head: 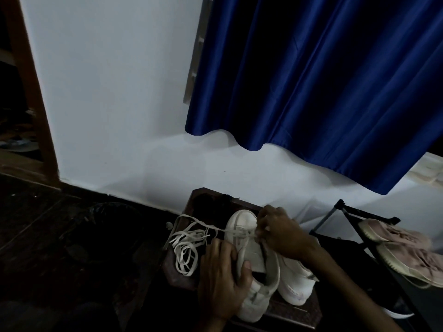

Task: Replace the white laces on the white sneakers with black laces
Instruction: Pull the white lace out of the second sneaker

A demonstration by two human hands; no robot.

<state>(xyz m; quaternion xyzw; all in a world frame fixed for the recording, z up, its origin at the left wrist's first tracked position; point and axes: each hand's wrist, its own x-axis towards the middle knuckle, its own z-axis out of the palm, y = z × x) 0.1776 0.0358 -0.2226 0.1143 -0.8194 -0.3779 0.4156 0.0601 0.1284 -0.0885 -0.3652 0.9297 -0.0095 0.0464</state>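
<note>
A white sneaker (244, 226) lies on a small dark wooden table (182, 276), toe pointing away from me. My left hand (223, 281) grips its side near the collar. My right hand (280, 233) pinches the white lace (237, 232) at the eyelets near the toe. A loose tangle of white lace (187, 245) trails off to the left over the table's edge. A second white sneaker (297, 281) lies behind my right wrist, partly hidden. Something dark, perhaps the black laces (223, 200), rests at the table's far edge.
A black shoe rack (345, 212) on the right holds a pinkish sneaker (407, 250). A blue curtain (323, 80) hangs over the white wall. A wooden door frame (31, 92) stands at left. The floor is dark.
</note>
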